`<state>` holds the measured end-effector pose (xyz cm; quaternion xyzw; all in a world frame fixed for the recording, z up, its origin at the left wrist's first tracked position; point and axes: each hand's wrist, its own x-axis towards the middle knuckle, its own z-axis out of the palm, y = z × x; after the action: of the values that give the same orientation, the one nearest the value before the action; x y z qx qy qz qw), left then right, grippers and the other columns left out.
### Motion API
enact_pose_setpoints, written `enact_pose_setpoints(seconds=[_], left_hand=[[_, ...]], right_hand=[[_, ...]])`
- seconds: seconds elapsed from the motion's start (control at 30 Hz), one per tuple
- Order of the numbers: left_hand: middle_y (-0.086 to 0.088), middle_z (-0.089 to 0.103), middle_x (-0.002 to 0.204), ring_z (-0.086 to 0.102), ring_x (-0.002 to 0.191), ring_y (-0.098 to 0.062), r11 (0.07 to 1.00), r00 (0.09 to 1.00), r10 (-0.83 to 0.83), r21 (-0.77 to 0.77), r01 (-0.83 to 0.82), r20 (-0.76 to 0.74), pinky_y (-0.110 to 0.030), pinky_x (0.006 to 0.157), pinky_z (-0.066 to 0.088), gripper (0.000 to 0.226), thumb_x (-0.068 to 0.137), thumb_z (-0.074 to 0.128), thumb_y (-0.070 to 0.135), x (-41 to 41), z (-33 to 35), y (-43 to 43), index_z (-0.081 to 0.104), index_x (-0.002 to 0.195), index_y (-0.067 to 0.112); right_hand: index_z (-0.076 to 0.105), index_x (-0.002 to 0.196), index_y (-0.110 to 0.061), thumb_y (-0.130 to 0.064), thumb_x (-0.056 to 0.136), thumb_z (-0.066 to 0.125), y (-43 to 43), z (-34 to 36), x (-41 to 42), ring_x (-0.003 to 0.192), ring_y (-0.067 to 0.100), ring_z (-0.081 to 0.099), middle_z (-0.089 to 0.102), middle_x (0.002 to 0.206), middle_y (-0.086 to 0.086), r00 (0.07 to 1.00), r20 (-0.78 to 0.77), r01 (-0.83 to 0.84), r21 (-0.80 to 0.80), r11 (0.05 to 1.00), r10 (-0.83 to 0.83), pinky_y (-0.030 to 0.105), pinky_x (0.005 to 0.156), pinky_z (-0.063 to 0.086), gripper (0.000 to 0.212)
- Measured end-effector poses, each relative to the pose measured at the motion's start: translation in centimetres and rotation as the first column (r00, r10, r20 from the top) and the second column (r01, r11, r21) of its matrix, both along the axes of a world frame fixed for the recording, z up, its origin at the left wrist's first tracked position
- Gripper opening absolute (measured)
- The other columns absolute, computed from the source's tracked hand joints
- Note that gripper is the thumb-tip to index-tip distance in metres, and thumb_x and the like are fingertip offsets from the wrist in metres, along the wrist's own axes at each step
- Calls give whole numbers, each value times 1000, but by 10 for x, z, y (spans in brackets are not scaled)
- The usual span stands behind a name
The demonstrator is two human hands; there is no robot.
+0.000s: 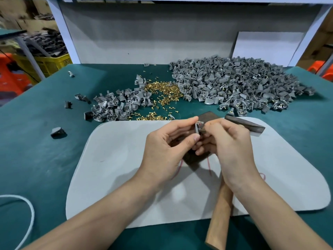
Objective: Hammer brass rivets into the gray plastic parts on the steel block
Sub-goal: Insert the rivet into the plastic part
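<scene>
Right now we see two bare hands meeting just above the steel block. The left hand pinches a small gray plastic part between its thumb and first finger and holds it up on edge just over the far half of the block; its other fingers are curled in loosely. The right hand is on the other side, with its thumb and first finger pinched on the right side of the same part and its other fingers curled under. We cannot tell if a rivet sits between those fingertips, as it is too small to see. The block is dark and lies on a pale gray mat, with the hands hiding most of it. A hammer lies to the right of the block: its dark head rests on the mat just behind the right hand, and its wooden handle runs under the right wrist toward us. We cannot tell if the hand touches it. A thin red string peeks out at the near side of the block. Behind the block, brass rivets lie spread on the green table. Behind and to the right is a big heap of gray parts, and behind and to the left is a smaller heap.
</scene>
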<state>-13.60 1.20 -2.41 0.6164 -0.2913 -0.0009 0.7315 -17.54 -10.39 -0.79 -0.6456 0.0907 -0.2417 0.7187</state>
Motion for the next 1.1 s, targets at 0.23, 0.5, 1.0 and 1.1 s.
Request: enact_pose_setpoints(seconds=[0.23, 0.5, 1.0, 1.1], left_hand=[[19, 73, 91, 68, 91, 1, 1000, 998, 5, -4, -4, 58, -9, 82, 48, 38, 80, 69, -7, -1, -1, 1, 67, 105, 23], [21, 71, 87, 66, 86, 5, 1000, 995, 31, 1, -32, 90, -8, 80, 47, 37, 80, 70, -5, 1, 1, 3, 66, 103, 23], [18, 69, 80, 63, 77, 4, 1000, 998, 16, -18, -15, 62, -10, 74, 47, 31, 79, 70, -5, 0, 2, 3, 65, 99, 19], [15, 69, 80, 63, 76, 1, 1000, 998, 18, -17, -17, 59, -12, 75, 48, 32, 79, 70, -5, 0, 1, 3, 65, 100, 19]], right_hand=[[65, 55, -15, 3, 86, 46, -3, 3, 1, 44, 23, 55, 58, 52, 12, 995, 5, -103, 175, 979, 104, 24, 42, 45, 41], [63, 64, -8, 5, 87, 44, -3, 2, 0, 44, 25, 55, 59, 53, 15, 992, 49, -123, 159, 980, 117, 25, 42, 45, 33], [66, 61, -16, 2, 89, 48, -3, 0, 0, 44, 23, 55, 57, 51, 10, 985, 64, -170, 128, 977, 163, 24, 40, 44, 37], [63, 65, -12, -3, 90, 50, -2, 0, 0, 45, 24, 54, 57, 53, 12, 986, 64, -163, 115, 980, 156, 25, 40, 45, 30]])
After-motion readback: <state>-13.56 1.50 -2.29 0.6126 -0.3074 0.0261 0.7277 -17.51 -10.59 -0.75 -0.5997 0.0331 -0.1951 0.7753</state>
